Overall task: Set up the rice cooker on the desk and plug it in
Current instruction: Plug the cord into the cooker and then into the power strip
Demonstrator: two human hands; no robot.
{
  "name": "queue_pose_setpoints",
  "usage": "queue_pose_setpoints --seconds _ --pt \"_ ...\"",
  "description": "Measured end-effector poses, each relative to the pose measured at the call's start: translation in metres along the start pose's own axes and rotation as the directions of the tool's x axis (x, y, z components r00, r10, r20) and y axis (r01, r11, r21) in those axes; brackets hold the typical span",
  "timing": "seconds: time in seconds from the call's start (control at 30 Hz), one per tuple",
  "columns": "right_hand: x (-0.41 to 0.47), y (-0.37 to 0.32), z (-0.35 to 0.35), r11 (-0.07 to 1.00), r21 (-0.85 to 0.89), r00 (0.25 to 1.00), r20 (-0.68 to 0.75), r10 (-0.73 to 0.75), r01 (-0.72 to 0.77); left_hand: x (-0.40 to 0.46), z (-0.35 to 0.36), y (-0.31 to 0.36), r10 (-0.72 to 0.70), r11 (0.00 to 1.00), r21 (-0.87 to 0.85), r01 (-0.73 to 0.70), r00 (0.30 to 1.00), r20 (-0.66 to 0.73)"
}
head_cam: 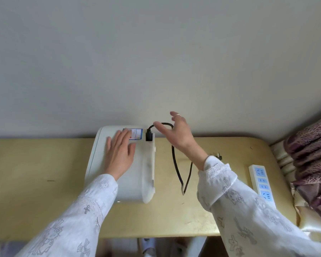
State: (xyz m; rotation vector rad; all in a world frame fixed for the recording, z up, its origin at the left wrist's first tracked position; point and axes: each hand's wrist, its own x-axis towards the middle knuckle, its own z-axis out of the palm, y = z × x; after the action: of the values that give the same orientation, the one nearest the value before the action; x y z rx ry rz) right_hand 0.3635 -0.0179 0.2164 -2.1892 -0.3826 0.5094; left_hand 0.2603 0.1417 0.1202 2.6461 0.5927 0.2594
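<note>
With the left hand (119, 156) flat on the rice cooker (122, 164) and the right hand (178, 135) spread empty above the cord (175, 164), a snag could tug the connector (149, 136) loose.

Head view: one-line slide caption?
Left hand flat on rice cooker, right hand open above its connected black cord; power strip waits.

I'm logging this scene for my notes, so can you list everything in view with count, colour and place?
rice cooker: one, white, on the desk left of centre, against the wall
power cord: one, black, connector in the cooker's far end, looping right across the desk
plug: one, dark, on the desk beside the right wrist
power strip: one, white with blue sockets, right side of the desk
desk: one, yellow
curtain: one, maroon and cream, far right
hands: left hand flat on the cooker; right hand open, over the cord
</note>
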Motion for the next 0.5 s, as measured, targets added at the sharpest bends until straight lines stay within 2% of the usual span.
queue_pose_setpoints --seconds 0.03,0.07,0.1,0.17,0.2,0.27,0.33,0.4,0.5 --pt "-0.002 -0.009 0.005 0.973 -0.197 0.983 -0.107 -0.147 0.124 -0.003 -0.005 -0.010 -0.038 0.999 0.010 0.038 0.999 -0.025" --pt "-0.005 -0.016 0.009 0.923 -0.305 0.941 -0.166 -0.294 0.234 -0.004 -0.009 -0.017 -0.071 0.997 0.015 0.072 0.996 -0.048" --pt "-0.008 -0.025 0.014 0.893 -0.326 0.910 -0.169 -0.379 0.311 -0.003 -0.014 -0.024 -0.106 0.994 0.002 0.107 0.992 -0.069" --pt "-0.013 -0.038 0.030 0.883 -0.315 0.916 -0.087 -0.392 0.348 -0.004 -0.026 -0.038 -0.229 0.967 -0.131 0.219 0.971 -0.068" --pt "-0.015 -0.039 0.040 0.887 -0.343 0.943 -0.010 -0.333 0.310 -0.006 -0.031 -0.044 -0.327 0.919 -0.240 0.312 0.945 -0.024" --pt "-0.016 -0.034 0.060 0.900 -0.398 0.982 0.135 -0.134 0.177 -0.012 -0.038 -0.056 -0.488 0.751 -0.429 0.503 0.859 0.154" --pt "-0.016 -0.023 0.076 0.923 -0.384 0.974 0.213 0.076 0.012 -0.017 -0.042 -0.067 -0.525 0.605 -0.489 0.628 0.777 0.348" --pt "-0.017 -0.014 0.091 0.946 -0.301 0.949 0.247 0.195 -0.116 -0.019 -0.045 -0.074 -0.502 0.559 -0.497 0.664 0.748 0.434" --pt "-0.018 -0.003 0.107 0.965 -0.117 0.944 0.209 0.255 -0.234 -0.019 -0.050 -0.078 -0.469 0.539 -0.525 0.658 0.753 0.462"
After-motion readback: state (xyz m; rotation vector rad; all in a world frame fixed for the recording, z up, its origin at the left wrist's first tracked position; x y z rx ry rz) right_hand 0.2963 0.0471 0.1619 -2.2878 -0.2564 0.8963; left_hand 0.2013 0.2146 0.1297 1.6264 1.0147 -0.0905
